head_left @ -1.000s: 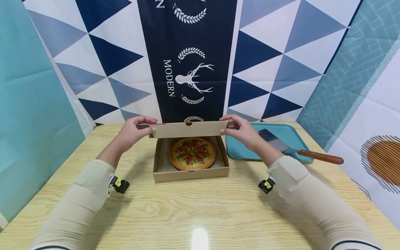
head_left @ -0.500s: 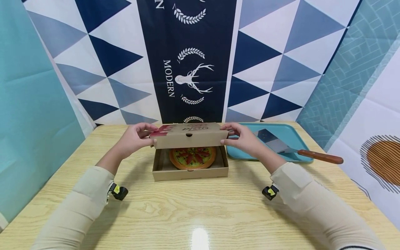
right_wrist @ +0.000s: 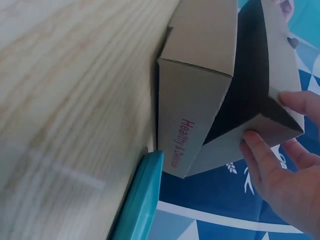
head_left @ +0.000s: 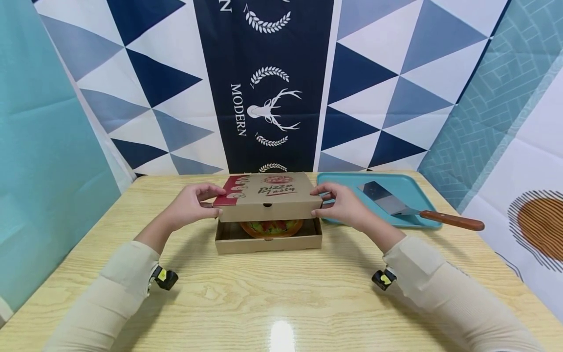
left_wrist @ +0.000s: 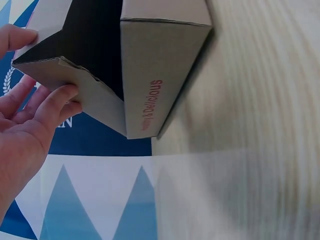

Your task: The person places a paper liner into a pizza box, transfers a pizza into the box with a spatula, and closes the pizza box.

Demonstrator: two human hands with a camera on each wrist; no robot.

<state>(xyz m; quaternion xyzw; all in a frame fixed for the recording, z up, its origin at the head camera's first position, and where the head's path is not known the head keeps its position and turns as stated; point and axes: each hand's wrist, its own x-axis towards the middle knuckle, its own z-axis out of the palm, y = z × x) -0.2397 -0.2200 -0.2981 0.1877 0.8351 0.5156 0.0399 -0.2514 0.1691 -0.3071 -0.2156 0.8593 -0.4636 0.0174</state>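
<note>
A cardboard pizza box (head_left: pixel 269 246) stands on the table, its printed lid (head_left: pixel 281 195) tilted partway over the base. Under the lid's front flap, the near part of a pizza (head_left: pixel 272 229) shows; the lid hides the rest. My left hand (head_left: pixel 191 205) grips the lid's front left corner, thumb on the front flap and fingers along the side. At the front right corner, my right hand (head_left: pixel 342 205) pinches the lid in the same way. Both wrist views show the dark gap between lid (left_wrist: pixel 90 90) and base (right_wrist: pixel 195 95).
To the right of the box lies a blue tray (head_left: pixel 413 188). A spatula (head_left: pixel 448 220) rests on it, its wooden handle reaching past the tray's edge. A patterned cloth (head_left: pixel 272 112) hangs behind the wooden table (head_left: pixel 272 298).
Both hands have brought the lid forward and down from nearly upright. Its printed top now faces the camera, and less of the pizza shows. Tray and spatula have stayed put.
</note>
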